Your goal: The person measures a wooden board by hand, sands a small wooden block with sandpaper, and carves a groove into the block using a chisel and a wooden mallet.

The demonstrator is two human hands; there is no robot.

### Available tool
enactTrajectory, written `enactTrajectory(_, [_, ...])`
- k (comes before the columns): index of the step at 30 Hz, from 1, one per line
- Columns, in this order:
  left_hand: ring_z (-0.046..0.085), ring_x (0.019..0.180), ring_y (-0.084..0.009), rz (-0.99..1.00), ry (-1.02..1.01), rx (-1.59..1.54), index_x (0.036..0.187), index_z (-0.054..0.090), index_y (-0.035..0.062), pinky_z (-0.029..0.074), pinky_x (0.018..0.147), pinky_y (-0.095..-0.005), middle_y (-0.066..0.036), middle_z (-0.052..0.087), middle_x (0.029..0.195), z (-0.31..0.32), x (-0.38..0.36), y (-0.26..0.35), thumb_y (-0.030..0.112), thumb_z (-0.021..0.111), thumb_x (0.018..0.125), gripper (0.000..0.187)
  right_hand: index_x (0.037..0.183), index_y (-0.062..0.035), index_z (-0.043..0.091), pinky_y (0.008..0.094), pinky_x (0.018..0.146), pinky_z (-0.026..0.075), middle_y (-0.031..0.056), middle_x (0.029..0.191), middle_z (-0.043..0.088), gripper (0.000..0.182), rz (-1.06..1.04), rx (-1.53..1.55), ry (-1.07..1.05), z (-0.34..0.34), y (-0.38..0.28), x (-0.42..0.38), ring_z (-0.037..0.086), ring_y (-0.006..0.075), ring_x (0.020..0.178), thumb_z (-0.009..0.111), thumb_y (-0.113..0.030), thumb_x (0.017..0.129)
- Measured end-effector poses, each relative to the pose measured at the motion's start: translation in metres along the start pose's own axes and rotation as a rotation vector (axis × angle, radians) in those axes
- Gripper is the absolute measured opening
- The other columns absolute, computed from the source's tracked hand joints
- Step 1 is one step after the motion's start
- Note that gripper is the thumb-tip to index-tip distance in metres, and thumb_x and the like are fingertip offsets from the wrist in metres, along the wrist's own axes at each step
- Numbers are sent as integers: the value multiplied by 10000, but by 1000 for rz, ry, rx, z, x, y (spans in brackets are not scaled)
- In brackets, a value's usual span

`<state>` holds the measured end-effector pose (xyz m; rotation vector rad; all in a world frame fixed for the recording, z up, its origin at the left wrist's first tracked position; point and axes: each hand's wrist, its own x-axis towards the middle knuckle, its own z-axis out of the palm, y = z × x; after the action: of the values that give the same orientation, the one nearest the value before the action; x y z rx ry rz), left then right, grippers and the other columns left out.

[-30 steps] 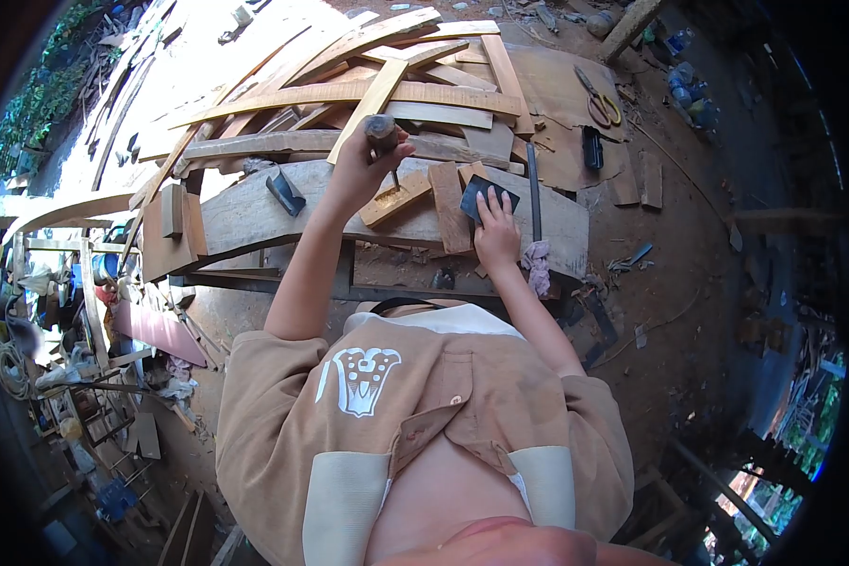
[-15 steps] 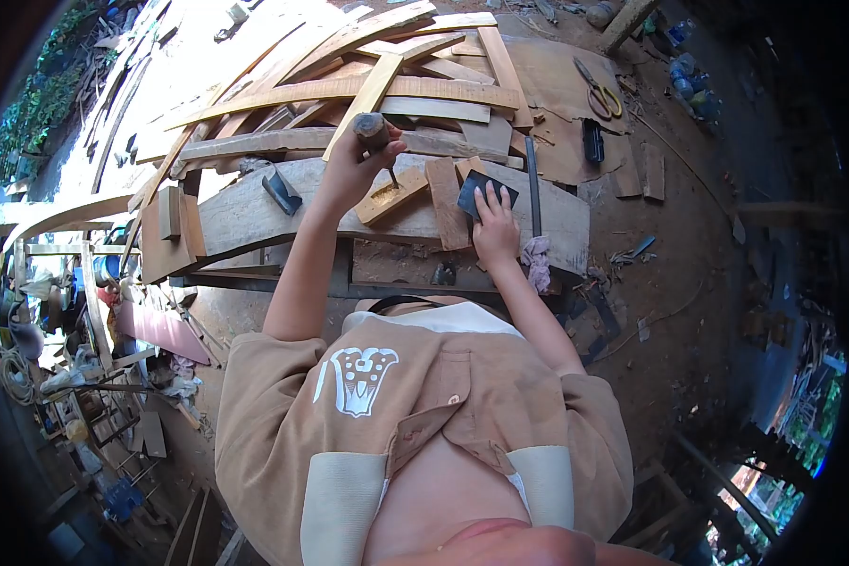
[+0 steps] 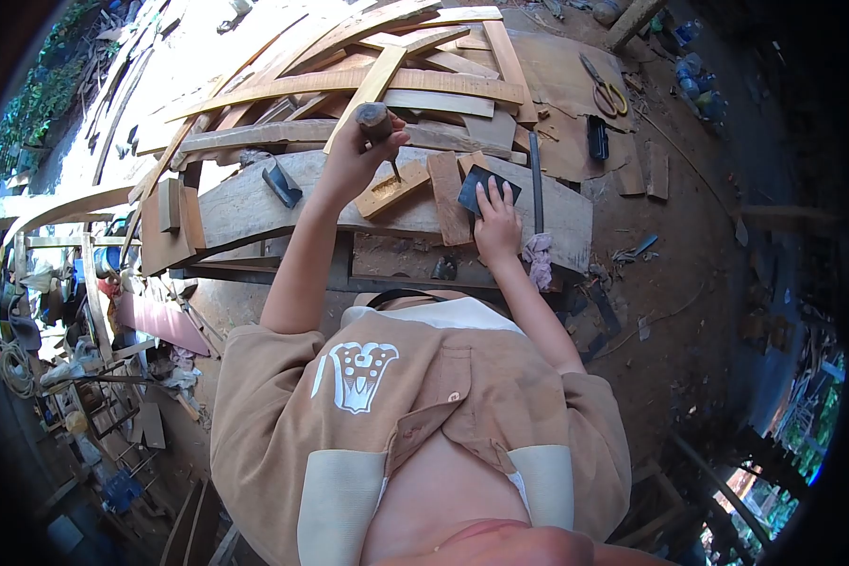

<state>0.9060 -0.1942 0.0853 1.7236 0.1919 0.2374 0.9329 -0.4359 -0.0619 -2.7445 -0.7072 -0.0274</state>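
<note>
My left hand is closed around the wooden handle of a chisel. The blade points down, with its tip at a recess cut in the top of a small wood block. Pale chips show in and around that recess. My right hand lies with its fingers stretched over a flat black block; its underside is hidden. Between the two hands a brown wood block lies crosswise. All of these are on a thick grey plank.
A dark metal bar and a pinkish cloth are right of my right hand. Left on the plank is a dark bent metal piece. Beyond lie stacked boards, yellow-handled shears and a black case.
The view has shifted slightly. My left hand keeps the chisel in about the same place at the recess, and my right hand stays on the black block.
</note>
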Motion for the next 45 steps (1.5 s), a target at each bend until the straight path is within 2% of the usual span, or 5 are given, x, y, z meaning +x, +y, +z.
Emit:
enactTrajectory(21, [548,791,-85,25,30,-4,958,542,31,454,690,-234,-28,594,886,6,2,0,169,674,782,259,1241,-181,483,422,900,406,46,1356,381,543,-1,24,-15,-7,-3,0,322,268,1262,542,-56,716])
enactTrajectory(24, [544,818,-82,14,20,41,951,534,35,442,748,-240,-26,598,899,7,1,2,132,636,812,197,1239,-180,484,424,899,408,46,1357,380,540,-1,31,-6,-6,-2,0,326,272,1260,540,-58,716])
enactTrajectory(32, [517,707,-79,133,150,100,912,522,13,424,636,-231,-25,581,819,18,3,-23,151,650,804,216,1232,-186,485,424,879,414,39,1356,380,546,-23,-8,22,-3,0,0,325,260,1260,567,-86,702])
enactTrajectory(36, [468,602,-53,275,253,-38,892,476,22,387,526,-193,-7,530,746,26,8,-38,68,586,840,131,1228,-180,486,426,859,428,43,1356,379,554,-36,-2,37,-2,2,0,335,268,1254,569,-84,690])
enactTrajectory(45, [441,602,-41,281,213,-20,923,444,40,367,522,-177,17,507,751,27,3,-46,44,581,837,162,1228,-176,486,483,905,354,53,1339,406,508,-19,39,-15,-9,4,5,366,262,1237,564,-131,729])
